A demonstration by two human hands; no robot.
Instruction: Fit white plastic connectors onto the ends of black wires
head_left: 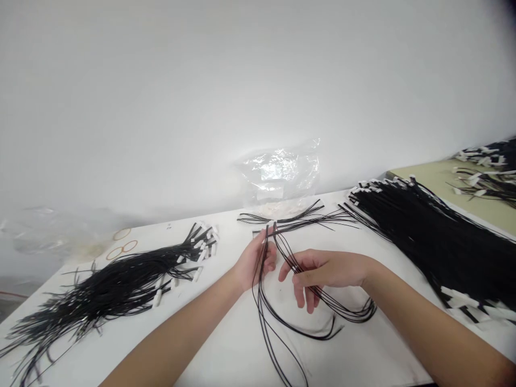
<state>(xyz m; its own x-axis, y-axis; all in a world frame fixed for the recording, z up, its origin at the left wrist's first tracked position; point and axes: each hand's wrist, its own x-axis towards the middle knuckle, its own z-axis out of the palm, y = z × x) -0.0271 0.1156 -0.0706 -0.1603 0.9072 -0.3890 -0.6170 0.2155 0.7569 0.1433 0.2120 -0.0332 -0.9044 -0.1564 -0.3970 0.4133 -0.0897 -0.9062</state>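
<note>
Left hand (258,262) upturned, pinching black wires (291,258) — right hand (312,273) angled inward, thumb-and-finger pinch.

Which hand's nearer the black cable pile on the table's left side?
Left. The left hand is to the right of the cable pile, not touching it; the right hand is farther right, beyond the left.

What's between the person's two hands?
Thin black wires, running from the left hand to the right hand, with white tabletop below, in the head view.
</note>
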